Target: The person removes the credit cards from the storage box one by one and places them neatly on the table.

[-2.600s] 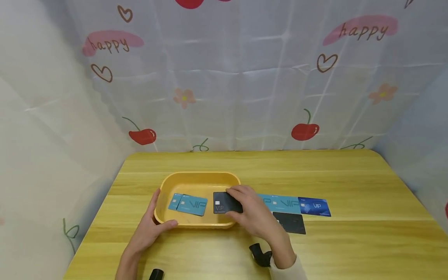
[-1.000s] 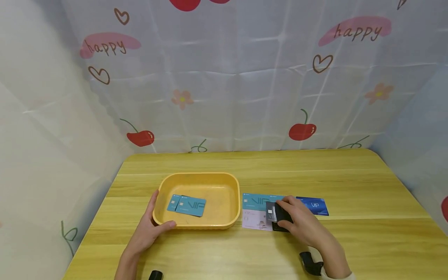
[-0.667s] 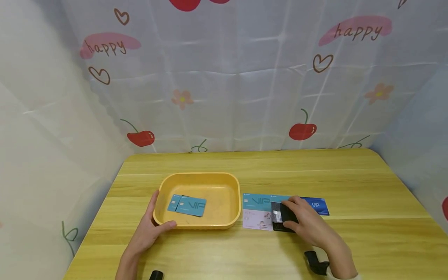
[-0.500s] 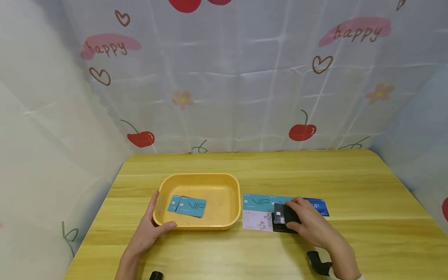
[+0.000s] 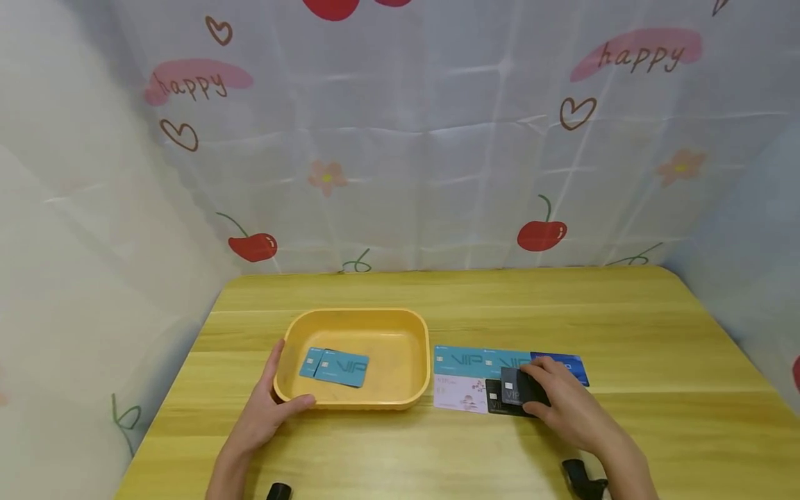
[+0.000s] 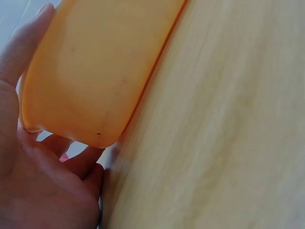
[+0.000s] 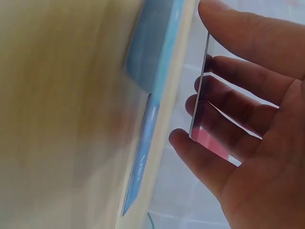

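Compared with half a second ago, the right hand (image 5: 565,403) is sitting a little farther right and slightly nearer the person, carrying the dark card (image 5: 512,387) with it and leaving more of the black card (image 5: 496,405) showing. Its grip is spreading only as wide as the card, the thumb pressing the near edge and a fingertip the far edge, with the other fingers bending in behind.

Judging by the layout, the hand is lining the card up beside the black one. Doing it well probably means keeping the card level, clearing the black card's edge before lowering, and letting go evenly so that neither card is sliding.

Relative to the grip, the dark card is projecting leftward from between the fingertips, hanging just above the desk (image 5: 437,451) and overlapping the black card in the head view. Beyond the fingers the blue card (image 5: 578,368) is lying partly hidden; two teal cards (image 5: 459,361) are running left from it, and a pale pink card (image 5: 459,394) is lying left of the black one.

Farther left, the left hand (image 5: 265,410) is gripping the end of the yellow tray (image 5: 400,375), where teal-topped cards (image 5: 340,369) are overlapping.
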`<action>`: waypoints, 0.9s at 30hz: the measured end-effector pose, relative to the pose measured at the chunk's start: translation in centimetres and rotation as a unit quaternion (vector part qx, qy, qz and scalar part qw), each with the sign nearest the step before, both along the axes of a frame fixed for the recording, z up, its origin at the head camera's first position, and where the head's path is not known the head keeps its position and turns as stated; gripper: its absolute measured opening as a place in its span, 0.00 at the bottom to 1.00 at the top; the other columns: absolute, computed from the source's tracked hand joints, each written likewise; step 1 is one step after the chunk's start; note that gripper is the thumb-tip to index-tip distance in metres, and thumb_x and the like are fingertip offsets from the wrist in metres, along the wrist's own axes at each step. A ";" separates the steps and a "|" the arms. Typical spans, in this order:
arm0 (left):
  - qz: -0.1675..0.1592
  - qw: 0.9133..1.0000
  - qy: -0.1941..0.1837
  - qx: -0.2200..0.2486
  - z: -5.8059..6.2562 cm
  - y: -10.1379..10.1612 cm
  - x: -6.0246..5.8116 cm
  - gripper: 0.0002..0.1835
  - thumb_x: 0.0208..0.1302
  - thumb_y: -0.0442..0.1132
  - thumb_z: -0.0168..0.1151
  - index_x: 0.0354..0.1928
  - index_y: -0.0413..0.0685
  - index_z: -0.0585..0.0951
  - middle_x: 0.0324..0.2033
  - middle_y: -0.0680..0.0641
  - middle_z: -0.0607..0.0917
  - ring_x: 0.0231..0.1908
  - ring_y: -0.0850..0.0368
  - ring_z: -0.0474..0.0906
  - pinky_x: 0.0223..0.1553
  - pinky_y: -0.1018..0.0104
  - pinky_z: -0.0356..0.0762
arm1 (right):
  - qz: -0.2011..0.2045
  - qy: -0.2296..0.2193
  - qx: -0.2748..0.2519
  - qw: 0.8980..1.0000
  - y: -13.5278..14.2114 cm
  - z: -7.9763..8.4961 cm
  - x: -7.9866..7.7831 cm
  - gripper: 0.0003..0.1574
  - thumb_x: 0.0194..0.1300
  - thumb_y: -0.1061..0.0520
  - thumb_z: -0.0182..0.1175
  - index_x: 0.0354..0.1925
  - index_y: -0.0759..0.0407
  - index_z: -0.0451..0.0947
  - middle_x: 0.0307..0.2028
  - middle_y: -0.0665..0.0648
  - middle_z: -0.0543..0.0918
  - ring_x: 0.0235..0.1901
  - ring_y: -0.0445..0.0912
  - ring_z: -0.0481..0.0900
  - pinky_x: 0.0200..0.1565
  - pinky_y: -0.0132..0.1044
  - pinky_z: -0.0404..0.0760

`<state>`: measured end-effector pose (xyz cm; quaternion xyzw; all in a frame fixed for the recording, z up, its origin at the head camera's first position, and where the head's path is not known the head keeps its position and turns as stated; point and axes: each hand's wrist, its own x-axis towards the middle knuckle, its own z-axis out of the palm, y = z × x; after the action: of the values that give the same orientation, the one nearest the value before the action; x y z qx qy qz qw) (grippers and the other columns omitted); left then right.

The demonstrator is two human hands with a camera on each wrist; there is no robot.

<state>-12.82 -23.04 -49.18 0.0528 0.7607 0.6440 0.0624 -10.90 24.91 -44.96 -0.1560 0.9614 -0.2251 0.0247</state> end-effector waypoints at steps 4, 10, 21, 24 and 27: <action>-0.001 1.000 -0.003 0.007 0.0 0.1 0.1 0.59 0.60 0.31 0.69 0.79 0.54 0.35 0.75 0.37 0.48 0.62 0.39 0.66 0.52 0.73 0.72 | 0.001 -0.009 0.007 1.000 0.7 -0.4 0.4 0.33 0.56 0.59 0.73 0.59 0.68 0.76 0.55 0.64 0.75 0.56 0.63 0.71 0.53 0.60 0.73; 0.002 1.000 -0.008 0.010 0.1 0.1 0.1 0.59 0.60 0.31 0.69 0.79 0.55 0.35 0.75 0.38 0.48 0.61 0.40 0.67 0.52 0.72 0.72 | -0.018 -0.002 0.010 1.000 1.9 -1.2 1.0 0.32 0.54 0.60 0.74 0.56 0.68 0.78 0.51 0.61 0.77 0.52 0.60 0.73 0.52 0.58 0.73; -0.004 1.000 -0.006 0.017 0.3 0.0 -0.1 0.59 0.61 0.30 0.68 0.79 0.54 0.34 0.73 0.36 0.51 0.57 0.42 0.71 0.52 0.70 0.73 | -0.023 -0.001 0.005 1.000 2.5 -1.7 1.1 0.32 0.54 0.60 0.74 0.56 0.68 0.78 0.51 0.62 0.77 0.52 0.61 0.73 0.53 0.60 0.73; -0.004 1.000 -0.005 0.016 0.2 0.0 0.0 0.59 0.61 0.31 0.68 0.79 0.54 0.34 0.73 0.36 0.51 0.57 0.42 0.71 0.52 0.70 0.73 | -0.024 -0.002 0.007 1.000 2.6 -1.8 1.1 0.32 0.54 0.61 0.74 0.56 0.68 0.78 0.51 0.62 0.77 0.52 0.61 0.73 0.53 0.60 0.72; 0.000 1.000 -0.005 0.011 0.2 0.0 0.0 0.59 0.61 0.31 0.68 0.79 0.54 0.34 0.73 0.36 0.51 0.58 0.41 0.70 0.52 0.71 0.73 | -0.024 -0.004 0.010 1.000 2.8 -1.9 1.1 0.31 0.54 0.60 0.74 0.56 0.68 0.78 0.51 0.61 0.77 0.53 0.61 0.73 0.53 0.60 0.72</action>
<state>-12.82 -23.04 -48.96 0.0502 0.7531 0.6527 0.0661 -9.81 27.67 -46.82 -0.1318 0.9671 -0.2164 0.0252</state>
